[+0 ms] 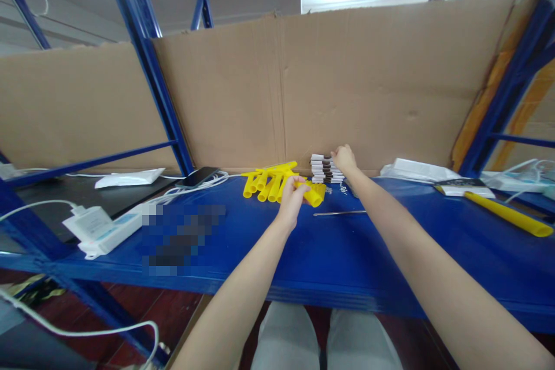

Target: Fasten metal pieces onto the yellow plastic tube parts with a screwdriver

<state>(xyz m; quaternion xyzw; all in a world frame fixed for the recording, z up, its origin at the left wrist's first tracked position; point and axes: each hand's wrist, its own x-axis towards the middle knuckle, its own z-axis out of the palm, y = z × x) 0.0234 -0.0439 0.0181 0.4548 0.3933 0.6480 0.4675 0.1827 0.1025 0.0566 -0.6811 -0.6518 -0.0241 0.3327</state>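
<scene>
My left hand [291, 201] is closed on a yellow tube [315, 195], its open end facing me to the right of my fingers. Just behind and to the left lies a pile of similar yellow tubes [263, 183] on the blue shelf [243, 243]. My right hand [344, 158] reaches to the right side of a stack of small white pieces with dark bands [324, 169]. Its fingers are pinched together at the stack's edge; what they hold, if anything, is too small to make out. Between my forearms lies a thin metal rod [340, 213].
A cardboard sheet [368, 81] stands behind the shelf. On the left are a power strip [117, 234], cables and a phone [198, 177]. At the right lie a long yellow tube [509, 215] and a white packet [418, 169]. Blue posts [150, 63] frame the shelf.
</scene>
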